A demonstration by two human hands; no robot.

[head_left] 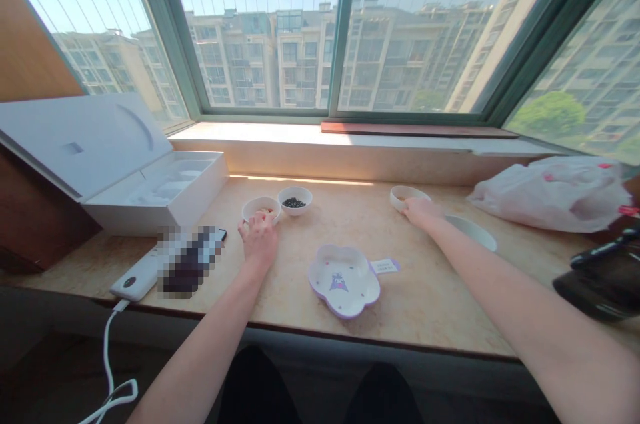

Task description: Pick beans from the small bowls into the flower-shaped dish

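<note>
My left hand grips the near side of a small white bowl, with pale brownish pieces partly visible inside. Touching distance to its right is a second white bowl of small black grains or beans. Further right, my right hand has its fingers closed on the rim of another small white bowl; its contents are mostly hidden. Behind my right forearm sits a larger pale bowl, partly covered. Between my arms lies a flower-shaped white dish with a lilac rim, a cartoon figure and a tag.
On the left stand an open white box, a white power bank with a cable, and a blurred phone. A plastic bag and a dark glossy object are at the right. Windows rise behind the counter.
</note>
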